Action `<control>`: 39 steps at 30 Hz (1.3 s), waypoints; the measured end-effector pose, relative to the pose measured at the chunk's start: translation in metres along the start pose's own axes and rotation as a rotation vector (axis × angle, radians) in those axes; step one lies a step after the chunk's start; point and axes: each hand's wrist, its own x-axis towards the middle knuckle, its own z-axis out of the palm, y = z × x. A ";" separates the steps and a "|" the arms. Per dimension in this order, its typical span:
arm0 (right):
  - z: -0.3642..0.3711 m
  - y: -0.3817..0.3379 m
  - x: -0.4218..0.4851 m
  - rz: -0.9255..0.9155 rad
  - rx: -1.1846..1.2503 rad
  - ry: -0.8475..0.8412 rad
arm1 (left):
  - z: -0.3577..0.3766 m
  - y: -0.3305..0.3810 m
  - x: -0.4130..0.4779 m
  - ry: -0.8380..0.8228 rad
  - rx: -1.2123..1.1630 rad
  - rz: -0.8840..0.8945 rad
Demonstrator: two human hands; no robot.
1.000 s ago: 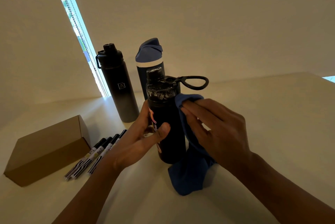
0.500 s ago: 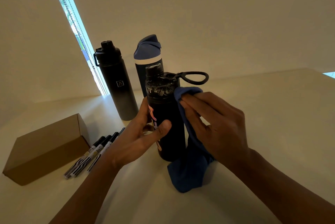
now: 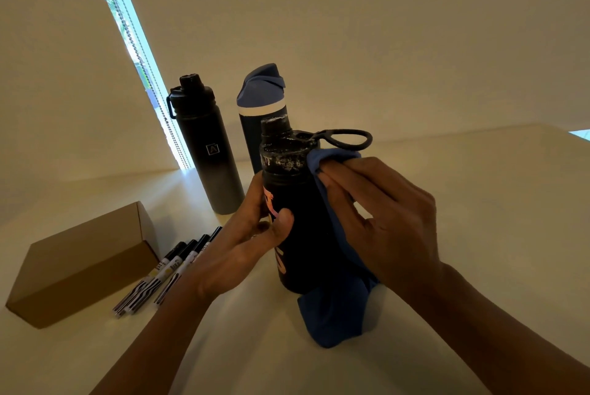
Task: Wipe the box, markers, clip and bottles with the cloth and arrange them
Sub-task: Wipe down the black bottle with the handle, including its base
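A black bottle [image 3: 306, 235] with a scuffed cap and a loop handle stands upright at the centre of the table. My left hand [image 3: 242, 244] grips its body from the left, thumb across the front. My right hand [image 3: 380, 222] holds the blue cloth [image 3: 338, 311] and presses it against the bottle's right side just under the cap; the cloth hangs down to the table. Behind stand a black-to-grey bottle [image 3: 210, 158] and a dark bottle with a blue lid [image 3: 260, 97]. Several markers [image 3: 172, 267] lie beside a brown cardboard box [image 3: 83, 263] at the left. No clip is visible.
The pale table [image 3: 479, 203] runs back to a plain wall. A bright window strip with a bead chain [image 3: 134, 53] runs down at the upper left. Bare tabletop lies at the right and along the near edge.
My right hand has slid the cloth up the bottle's side toward the cap. My left hand keeps its grip on the bottle, which stays in place.
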 end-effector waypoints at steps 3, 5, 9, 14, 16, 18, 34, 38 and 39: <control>0.010 0.005 -0.013 -0.099 0.049 -0.040 | -0.001 -0.001 -0.001 0.019 -0.009 -0.005; 0.009 0.004 -0.011 -0.046 0.122 -0.016 | -0.002 -0.002 -0.001 0.014 -0.016 -0.010; 0.011 -0.004 0.005 -0.042 0.142 -0.010 | -0.001 -0.002 0.000 0.005 -0.010 -0.030; -0.002 0.004 -0.001 -0.073 0.062 -0.091 | -0.001 -0.002 0.001 0.028 -0.016 -0.022; -0.003 0.011 -0.013 -0.126 0.031 -0.143 | -0.003 -0.002 0.000 0.041 -0.024 -0.021; -0.002 0.015 -0.015 -0.148 0.036 -0.140 | -0.003 0.000 0.000 0.039 -0.031 -0.028; 0.008 0.013 -0.018 -0.058 0.151 -0.133 | -0.003 0.001 0.000 0.068 -0.105 -0.032; -0.005 0.010 -0.002 0.004 0.231 -0.168 | -0.003 -0.001 0.001 0.073 -0.103 -0.047; -0.009 0.009 0.004 0.022 0.229 -0.164 | -0.002 -0.002 0.001 0.065 -0.106 -0.050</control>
